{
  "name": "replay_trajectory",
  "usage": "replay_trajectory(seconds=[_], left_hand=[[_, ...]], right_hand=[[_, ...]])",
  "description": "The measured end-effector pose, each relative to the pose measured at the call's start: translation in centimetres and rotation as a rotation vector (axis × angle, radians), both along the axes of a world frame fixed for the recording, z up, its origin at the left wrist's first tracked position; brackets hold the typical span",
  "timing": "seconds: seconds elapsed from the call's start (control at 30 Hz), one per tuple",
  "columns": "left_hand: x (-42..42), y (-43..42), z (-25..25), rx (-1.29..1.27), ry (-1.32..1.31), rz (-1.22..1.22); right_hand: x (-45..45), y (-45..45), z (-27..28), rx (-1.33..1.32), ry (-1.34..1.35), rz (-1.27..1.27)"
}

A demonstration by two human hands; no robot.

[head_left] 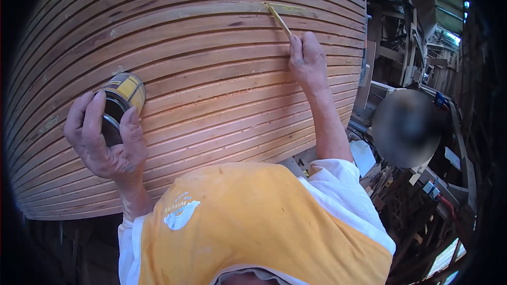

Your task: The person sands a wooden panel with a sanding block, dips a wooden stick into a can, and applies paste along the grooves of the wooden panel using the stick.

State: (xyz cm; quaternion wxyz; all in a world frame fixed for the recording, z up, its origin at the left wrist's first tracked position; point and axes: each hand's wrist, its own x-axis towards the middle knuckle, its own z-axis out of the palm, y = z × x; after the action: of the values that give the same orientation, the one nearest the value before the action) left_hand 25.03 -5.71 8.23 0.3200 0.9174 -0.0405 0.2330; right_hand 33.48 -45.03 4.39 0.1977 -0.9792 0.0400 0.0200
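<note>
My left hand (108, 145) grips a can (131, 88) with a yellow label by its rim, fingers curled over the open top. The can is tilted in front of the slatted wooden surface (211, 82), and what is inside is dark and hard to make out. In my right hand (308, 60) is a thin, light-coloured stick (280, 21), pinched between thumb and fingers. Its far tip meets one of the upper slats, where a yellowish smear (290, 9) runs along the wood. Rough, frayed wood fibres (211, 97) mark the slats lower down.
Long curved slats with dark grooves between them fill most of the view. On the right stand stacked boards (422, 10), scrap timber (401, 206) and a white piece (362, 157). A red cable (448, 205) hangs near an outlet box (430, 188).
</note>
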Motion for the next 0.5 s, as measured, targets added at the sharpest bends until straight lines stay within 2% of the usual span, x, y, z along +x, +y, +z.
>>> replay_trajectory(seconds=[0.1, 0.17, 0.23, 0.3, 0.37, 0.43, 0.47, 0.5], left_hand=[[-0.1, -0.1, 0.0, -0.025, -0.006, -0.003], [-0.2, 0.4, 0.1, -0.019, -0.007, -0.017], [-0.2, 0.7, -0.3, -0.166, -0.079, -0.017], [-0.1, 0.4, -1.1, -0.386, -0.135, -0.017], [0.0, 0.6, -1.2, -0.606, -0.168, 0.002], [0.1, 0.1, -0.1, -0.922, -0.1, 0.085], [0.3, -0.1, -0.7, -1.095, -0.187, 0.076], [0.5, -0.4, -0.5, -1.128, -0.181, 0.046]], right_hand=[[1.5, 0.1, -1.7, -0.05, -0.124, 0.058], [0.7, 0.4, -1.4, -0.103, -0.111, 0.074], [-0.2, 0.3, -0.9, -0.115, -0.093, 0.075], [-1.4, -0.8, -0.5, -0.084, -0.065, 0.055], [-1.0, -0.3, 1.3, 0.032, -0.178, 0.166], [0.6, 3.6, 5.3, 0.219, -0.11, 0.257], [1.1, 5.9, 7.9, 0.374, 0.089, 0.273], [2.0, 8.1, 10.5, 0.282, 0.055, 0.517]])
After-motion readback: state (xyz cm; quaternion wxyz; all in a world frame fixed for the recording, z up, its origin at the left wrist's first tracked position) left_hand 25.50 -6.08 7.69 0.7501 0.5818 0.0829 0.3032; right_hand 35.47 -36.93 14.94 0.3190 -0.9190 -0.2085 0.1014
